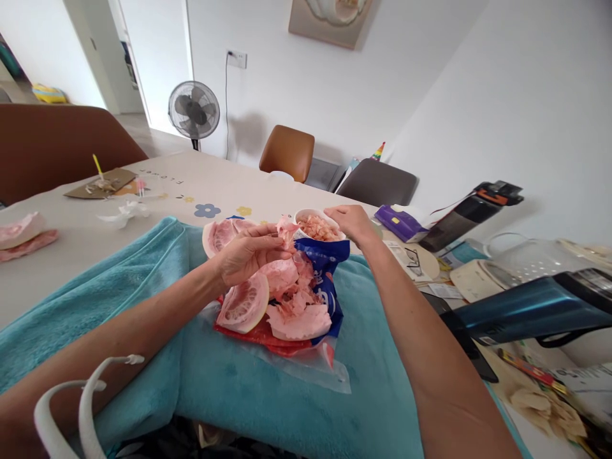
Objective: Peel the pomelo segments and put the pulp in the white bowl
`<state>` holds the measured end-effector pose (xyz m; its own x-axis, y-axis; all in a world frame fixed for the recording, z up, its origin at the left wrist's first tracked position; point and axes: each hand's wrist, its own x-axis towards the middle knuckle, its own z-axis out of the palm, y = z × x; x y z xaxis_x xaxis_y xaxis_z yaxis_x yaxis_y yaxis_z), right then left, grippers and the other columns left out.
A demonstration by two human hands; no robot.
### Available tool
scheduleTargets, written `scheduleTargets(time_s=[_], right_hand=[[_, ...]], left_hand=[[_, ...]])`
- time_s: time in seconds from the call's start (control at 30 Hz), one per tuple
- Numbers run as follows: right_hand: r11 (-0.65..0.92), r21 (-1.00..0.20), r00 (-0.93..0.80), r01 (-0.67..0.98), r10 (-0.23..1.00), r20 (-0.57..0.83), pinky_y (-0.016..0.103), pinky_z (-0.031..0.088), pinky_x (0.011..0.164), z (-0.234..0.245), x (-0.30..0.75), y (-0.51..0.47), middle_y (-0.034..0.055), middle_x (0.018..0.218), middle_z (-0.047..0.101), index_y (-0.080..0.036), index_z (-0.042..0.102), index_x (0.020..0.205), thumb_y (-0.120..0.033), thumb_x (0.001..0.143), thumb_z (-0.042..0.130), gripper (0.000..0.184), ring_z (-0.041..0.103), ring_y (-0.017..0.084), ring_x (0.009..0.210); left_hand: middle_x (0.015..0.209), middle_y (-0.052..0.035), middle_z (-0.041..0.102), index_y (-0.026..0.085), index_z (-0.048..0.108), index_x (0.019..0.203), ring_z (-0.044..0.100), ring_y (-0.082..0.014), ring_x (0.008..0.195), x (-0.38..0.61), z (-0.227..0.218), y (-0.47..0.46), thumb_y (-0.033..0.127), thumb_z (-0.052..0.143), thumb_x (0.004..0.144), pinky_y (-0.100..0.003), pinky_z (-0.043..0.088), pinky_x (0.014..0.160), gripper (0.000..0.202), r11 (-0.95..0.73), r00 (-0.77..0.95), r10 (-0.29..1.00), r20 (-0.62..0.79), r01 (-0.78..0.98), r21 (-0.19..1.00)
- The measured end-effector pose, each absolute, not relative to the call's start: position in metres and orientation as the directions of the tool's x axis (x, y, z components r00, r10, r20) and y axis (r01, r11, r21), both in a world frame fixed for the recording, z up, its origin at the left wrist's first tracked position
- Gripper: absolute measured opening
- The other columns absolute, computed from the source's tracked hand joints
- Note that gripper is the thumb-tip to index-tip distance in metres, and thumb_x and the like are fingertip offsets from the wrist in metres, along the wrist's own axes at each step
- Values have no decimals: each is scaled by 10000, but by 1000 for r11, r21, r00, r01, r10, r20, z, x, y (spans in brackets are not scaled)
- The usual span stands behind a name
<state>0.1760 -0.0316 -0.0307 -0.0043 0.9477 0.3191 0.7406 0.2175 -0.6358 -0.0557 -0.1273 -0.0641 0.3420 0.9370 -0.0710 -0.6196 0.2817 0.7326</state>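
My left hand (248, 255) is closed around a piece of pink pomelo (287, 231), held just above a pile of pink pomelo peel (282, 299) that lies on a red and blue plastic bag (327, 268). My right hand (351, 220) hovers at the rim of a white bowl (306, 215) filled with peeled pomelo flesh (318, 228), its fingers bent and close together; anything in them is hidden. A teal towel (268, 382) lies under the bag.
More peel (21, 233) lies at the table's left edge. A purple tissue pack (401, 223), a black bottle (468, 213), a dark blue flask (530, 309) and papers crowd the right. Chairs (287, 152) and a fan (194, 111) stand beyond the table.
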Motion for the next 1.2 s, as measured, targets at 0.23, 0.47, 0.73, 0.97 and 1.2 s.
scheduleTargets(time_s=[0.23, 0.47, 0.73, 0.97, 1.2], right_hand=[[386, -682, 155, 621, 793, 590, 287, 452, 621, -11, 153, -85, 32, 778, 663, -179, 692, 820, -313, 779, 561, 192, 581, 162, 693], [343, -754, -259, 560, 937, 233, 265, 415, 558, -28, 115, -145, -28, 653, 599, -172, 654, 856, -388, 719, 708, 261, 518, 117, 573], [417, -761, -226, 498, 909, 350, 277, 441, 627, -42, 112, -134, -6, 710, 649, -182, 659, 809, -340, 772, 672, 163, 572, 136, 652], [464, -785, -202, 410, 886, 418, 259, 472, 645, -45, 110, -139, -3, 761, 685, -191, 676, 860, -302, 827, 605, 135, 606, 127, 657], [382, -849, -48, 365, 919, 392, 255, 504, 613, -47, 101, -146, -4, 725, 677, -203, 662, 777, -278, 806, 574, 120, 606, 127, 617]], left_hand=[[734, -50, 716, 98, 665, 833, 720, -151, 688, -54, -66, -127, -34, 633, 726, -223, 595, 688, 172, 233, 308, 951, -40, -625, 745], [823, -29, 726, 130, 704, 811, 695, -121, 771, -52, -72, -129, 112, 757, 707, -224, 557, 774, 118, 105, 302, 949, 96, -585, 804], [808, 1, 696, 151, 702, 818, 657, -105, 792, -51, -75, -130, 185, 791, 700, -239, 518, 814, 152, -13, 289, 941, 176, -491, 871], [751, 3, 691, 145, 705, 827, 628, -89, 686, -52, -73, -130, 208, 810, 678, -209, 492, 680, 193, -71, 244, 950, 195, -442, 894], [712, -4, 707, 151, 712, 825, 625, -84, 630, -50, -71, -133, 241, 801, 697, -199, 488, 631, 180, -112, 204, 955, 213, -418, 902]])
